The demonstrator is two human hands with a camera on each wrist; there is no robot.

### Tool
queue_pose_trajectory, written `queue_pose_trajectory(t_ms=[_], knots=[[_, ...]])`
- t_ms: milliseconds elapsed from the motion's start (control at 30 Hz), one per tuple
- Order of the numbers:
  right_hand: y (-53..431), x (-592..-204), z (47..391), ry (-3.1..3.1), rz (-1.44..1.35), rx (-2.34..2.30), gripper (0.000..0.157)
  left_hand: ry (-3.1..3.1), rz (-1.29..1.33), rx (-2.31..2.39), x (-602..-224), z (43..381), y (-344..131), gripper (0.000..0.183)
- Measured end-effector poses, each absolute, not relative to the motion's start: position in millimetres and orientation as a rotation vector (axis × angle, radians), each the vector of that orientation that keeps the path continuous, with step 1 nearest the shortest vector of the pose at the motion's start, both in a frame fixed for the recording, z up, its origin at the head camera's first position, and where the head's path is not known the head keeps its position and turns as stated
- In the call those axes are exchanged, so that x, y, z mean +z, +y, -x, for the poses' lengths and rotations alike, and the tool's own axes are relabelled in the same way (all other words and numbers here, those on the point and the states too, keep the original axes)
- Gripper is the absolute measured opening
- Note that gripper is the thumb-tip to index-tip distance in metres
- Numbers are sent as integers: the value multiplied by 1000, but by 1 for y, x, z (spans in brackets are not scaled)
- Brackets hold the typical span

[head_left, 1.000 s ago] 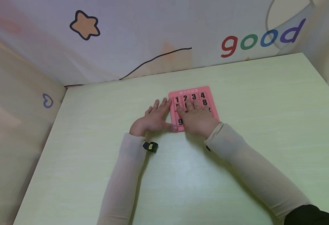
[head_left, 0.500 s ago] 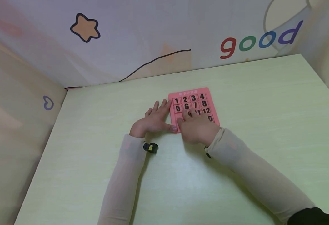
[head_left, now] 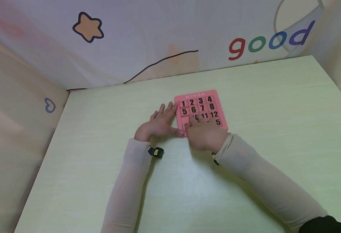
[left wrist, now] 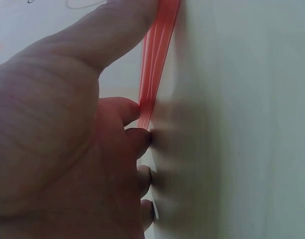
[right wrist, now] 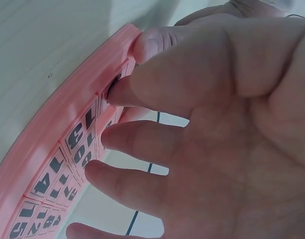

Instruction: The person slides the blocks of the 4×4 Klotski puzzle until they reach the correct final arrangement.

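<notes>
A pink sliding number puzzle [head_left: 219,109] lies flat on the table, its black-numbered tiles facing up. An uncovered slot [head_left: 185,120] shows in the third row at the left. Along the left edge rests my left hand [head_left: 158,124], fingers spread, with its thumb at the near left corner; in the left wrist view its fingertips meet the pink side [left wrist: 155,59]. My right hand [head_left: 205,134] hovers over the near part and hides several bottom tiles. Its thumb [right wrist: 123,93] touches the bottom-left tile [right wrist: 112,87], whose number is mostly covered. Its other fingers extend over the tiles.
The pale green table [head_left: 170,194] extends around the puzzle. A printed wall covering [head_left: 147,38] with a star and the word "good" rises behind it, and another panel [head_left: 18,129] stands at the left. A dark strap [head_left: 156,152] sits at my left wrist.
My right hand has drawn back toward the near edge, uncovering the 5, 6, 7 and 12 tiles. Its thumb now covers the 9 tile at bottom left. The left hand keeps its place.
</notes>
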State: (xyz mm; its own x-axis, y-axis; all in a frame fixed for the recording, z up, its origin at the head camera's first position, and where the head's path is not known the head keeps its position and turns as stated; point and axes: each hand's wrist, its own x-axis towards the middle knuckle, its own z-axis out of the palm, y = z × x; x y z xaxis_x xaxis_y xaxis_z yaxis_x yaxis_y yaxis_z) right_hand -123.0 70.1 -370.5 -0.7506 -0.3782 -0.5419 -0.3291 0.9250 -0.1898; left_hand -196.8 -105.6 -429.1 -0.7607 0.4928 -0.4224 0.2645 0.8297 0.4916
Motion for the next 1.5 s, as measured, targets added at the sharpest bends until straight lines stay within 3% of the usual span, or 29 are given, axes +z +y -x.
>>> queue_pose_trajectory(t_ms=[867, 1500], knots=[[75, -392, 139, 2589, 401, -166, 60, 2457, -551, 570, -426, 197, -105, 117], [99, -391, 122, 2590, 463, -213, 57, 2479, -576, 558, -430, 197, -107, 116]])
